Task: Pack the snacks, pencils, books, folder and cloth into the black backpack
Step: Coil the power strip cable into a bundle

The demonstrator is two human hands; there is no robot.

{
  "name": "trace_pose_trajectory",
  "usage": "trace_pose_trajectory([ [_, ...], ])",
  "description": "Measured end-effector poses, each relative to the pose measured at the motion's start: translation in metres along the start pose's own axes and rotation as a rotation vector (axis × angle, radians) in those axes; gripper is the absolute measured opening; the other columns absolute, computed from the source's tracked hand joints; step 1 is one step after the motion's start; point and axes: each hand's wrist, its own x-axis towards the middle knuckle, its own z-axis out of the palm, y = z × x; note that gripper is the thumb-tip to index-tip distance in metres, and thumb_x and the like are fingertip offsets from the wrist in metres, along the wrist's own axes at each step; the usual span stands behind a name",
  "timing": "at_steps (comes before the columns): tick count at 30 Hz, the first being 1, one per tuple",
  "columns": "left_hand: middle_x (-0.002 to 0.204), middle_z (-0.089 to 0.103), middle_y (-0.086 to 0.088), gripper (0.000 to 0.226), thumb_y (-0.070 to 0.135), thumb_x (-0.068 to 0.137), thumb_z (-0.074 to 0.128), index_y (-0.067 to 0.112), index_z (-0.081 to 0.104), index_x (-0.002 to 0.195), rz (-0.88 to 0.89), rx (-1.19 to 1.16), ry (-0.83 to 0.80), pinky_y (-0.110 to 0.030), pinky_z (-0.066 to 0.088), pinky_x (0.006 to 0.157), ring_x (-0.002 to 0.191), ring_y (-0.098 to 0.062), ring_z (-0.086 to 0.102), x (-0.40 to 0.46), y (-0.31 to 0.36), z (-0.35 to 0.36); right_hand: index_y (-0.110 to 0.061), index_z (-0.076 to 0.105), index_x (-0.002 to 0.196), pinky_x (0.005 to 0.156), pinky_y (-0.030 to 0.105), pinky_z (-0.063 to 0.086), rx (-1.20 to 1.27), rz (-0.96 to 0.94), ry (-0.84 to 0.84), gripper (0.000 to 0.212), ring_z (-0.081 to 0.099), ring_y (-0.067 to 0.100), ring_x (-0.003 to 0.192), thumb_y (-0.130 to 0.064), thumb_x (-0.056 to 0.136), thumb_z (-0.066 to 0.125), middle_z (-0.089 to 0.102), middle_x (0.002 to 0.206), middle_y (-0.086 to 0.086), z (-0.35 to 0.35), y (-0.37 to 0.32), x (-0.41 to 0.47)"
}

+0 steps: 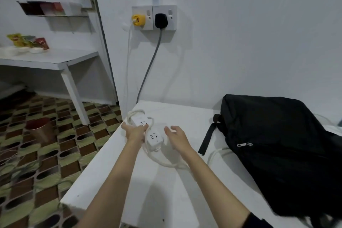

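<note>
The black backpack (281,146) lies flat on the right side of the white table (166,190), its zip closed and a strap hanging toward the middle. Snack packets (27,41) stand on a white shelf far to the left. My left hand (135,131) grips a white power strip (139,120) at the table's far left corner. My right hand (176,139) hovers with fingers spread just right of a second white power strip (154,139). No pencils, books, folder or cloth are in view.
White cables (166,163) loop over the table and run under the backpack. A wall socket (154,17) holds a yellow plug and a black plug. A copper-coloured bin (39,130) stands on the patterned floor. A wall rack (50,8) holds cards.
</note>
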Motion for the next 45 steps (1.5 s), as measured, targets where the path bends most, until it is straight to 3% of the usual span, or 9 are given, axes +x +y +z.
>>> trace_pose_trajectory([
  [6,0.122,0.058,-0.020,0.089,-0.004,0.082,0.064,0.043,0.016,0.141,0.216,-0.252,-0.357,-0.048,0.053,0.081,0.098,-0.030,0.062,-0.094,0.018,0.009,-0.023,0.043,0.133,0.072,0.035,0.054,0.165,-0.018,-0.076,0.056,0.064,0.017,0.073,-0.058,0.089,0.045,0.059,0.116,0.000,-0.043,-0.023,-0.063],
  [13,0.113,0.063,-0.004,0.081,-0.003,0.077,0.070,0.040,0.028,0.131,0.325,-0.314,-0.468,-0.035,0.056,0.080,0.090,-0.010,0.069,-0.186,0.011,0.032,-0.023,0.062,0.115,0.052,0.031,0.054,0.368,-0.146,0.124,0.039,0.068,0.027,0.077,-0.040,0.080,0.068,0.065,0.108,0.012,-0.094,-0.005,-0.131],
  [21,0.109,0.061,-0.011,0.027,0.038,0.095,0.044,0.016,0.040,0.110,0.086,-0.549,-0.619,-0.042,0.052,0.089,0.098,-0.028,0.064,-0.245,0.010,0.049,-0.024,0.072,0.085,0.045,0.025,0.038,0.310,-0.238,0.281,0.035,0.058,0.022,0.064,-0.057,0.075,0.063,0.065,0.075,0.006,-0.152,0.017,-0.175],
  [27,0.105,0.064,-0.003,0.033,0.039,0.083,0.062,0.010,0.053,0.097,0.155,-0.362,-0.535,-0.035,0.051,0.090,0.108,-0.025,0.061,-0.292,-0.013,0.046,0.005,0.038,0.063,0.039,0.019,0.028,0.244,-0.216,0.428,0.080,0.044,0.027,0.055,-0.072,0.072,0.056,0.044,0.065,0.014,-0.203,0.035,-0.205],
  [31,0.120,0.051,0.009,0.054,0.040,0.075,0.070,0.016,0.048,0.118,0.387,-0.009,-0.376,-0.023,0.040,0.092,0.110,-0.003,0.051,-0.316,-0.027,0.032,-0.011,0.036,0.045,0.035,0.021,0.041,0.142,-0.216,0.407,0.059,0.047,0.015,0.035,-0.052,0.080,0.062,0.042,0.050,0.009,-0.233,0.037,-0.230],
  [34,0.112,0.058,0.011,0.043,0.042,0.075,0.068,0.023,0.056,0.112,0.540,0.230,-0.547,-0.013,0.042,0.085,0.099,0.007,0.054,-0.330,-0.025,0.020,-0.018,0.025,0.043,0.039,0.014,0.031,0.028,-0.273,0.327,0.060,0.026,0.007,0.034,-0.048,0.080,0.062,0.026,0.042,-0.005,-0.249,0.040,-0.244],
  [39,0.112,0.059,-0.027,0.056,0.050,0.066,0.074,0.020,0.059,0.110,0.214,0.395,-0.901,-0.030,0.058,0.063,0.082,-0.025,0.065,-0.352,-0.032,0.001,-0.001,0.056,0.051,0.054,0.021,0.035,-0.079,-0.306,0.169,0.054,0.042,0.012,0.049,-0.047,0.076,0.069,0.047,0.053,0.013,-0.263,0.042,-0.258],
  [42,0.092,0.062,-0.032,0.077,0.040,0.057,0.086,0.005,0.051,0.117,-0.042,0.168,-1.109,-0.036,0.057,0.052,0.067,-0.031,0.067,-0.369,-0.052,0.000,-0.009,0.072,0.084,0.047,0.021,0.041,-0.046,-0.244,0.182,0.043,0.053,0.012,0.058,-0.051,0.077,0.067,0.062,0.067,0.008,-0.260,0.043,-0.263],
  [45,0.080,0.064,-0.028,0.072,0.026,0.049,0.083,0.001,0.053,0.110,-0.157,-0.060,-1.085,-0.036,0.056,0.052,0.061,-0.034,0.066,-0.380,-0.068,0.011,-0.002,0.066,0.097,0.044,0.022,0.035,0.185,-0.129,0.082,0.074,0.044,0.013,0.049,-0.071,0.078,0.046,0.054,0.064,0.003,-0.257,0.043,-0.268],
])
